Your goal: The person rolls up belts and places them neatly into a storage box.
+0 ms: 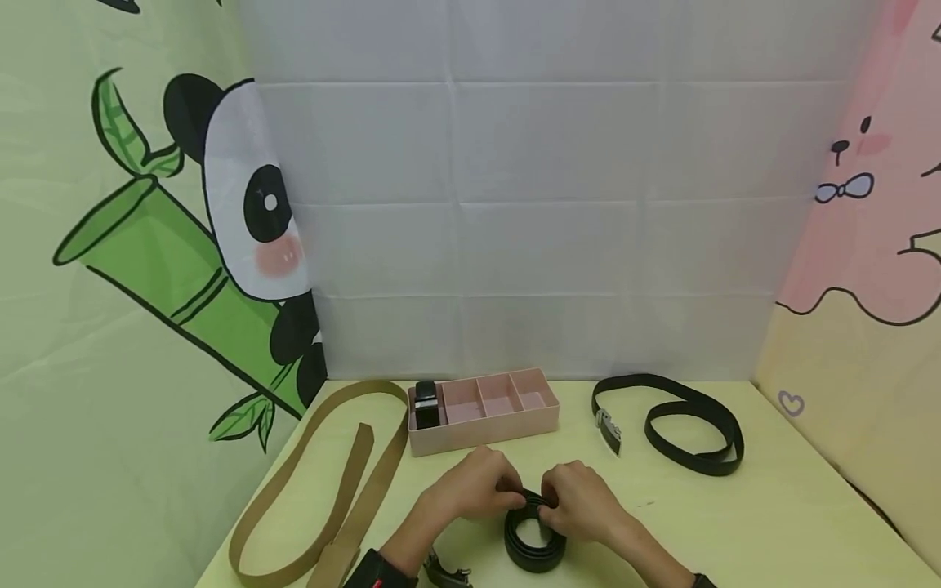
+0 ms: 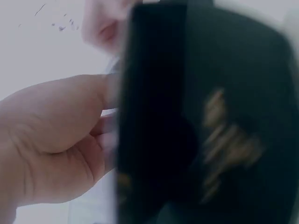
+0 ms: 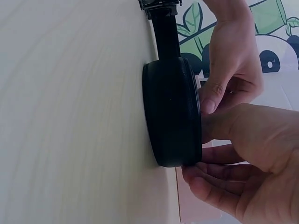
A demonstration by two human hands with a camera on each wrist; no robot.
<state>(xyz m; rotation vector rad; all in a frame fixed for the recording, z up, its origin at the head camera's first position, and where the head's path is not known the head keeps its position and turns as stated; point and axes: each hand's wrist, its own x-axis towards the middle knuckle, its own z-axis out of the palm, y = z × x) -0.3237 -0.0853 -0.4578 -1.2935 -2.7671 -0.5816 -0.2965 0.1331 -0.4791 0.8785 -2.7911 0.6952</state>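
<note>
A black belt stands wound into a tight round coil near the front of the table. My left hand pinches the coil's upper left edge, thumb against the rolled layers. On the upper right side, my right hand grips it between thumb and fingers. The belt's metal buckle end trails out to the left, seen also as the buckle in the right wrist view. There the coil rests on its edge with both hands on one side. In the left wrist view the dark belt is blurred and very close.
Behind the hands sits a pink divided box, with a rolled black belt in its leftmost compartment. A tan belt lies looped at the left. Another black belt with a silver buckle lies loosely curled at the back right.
</note>
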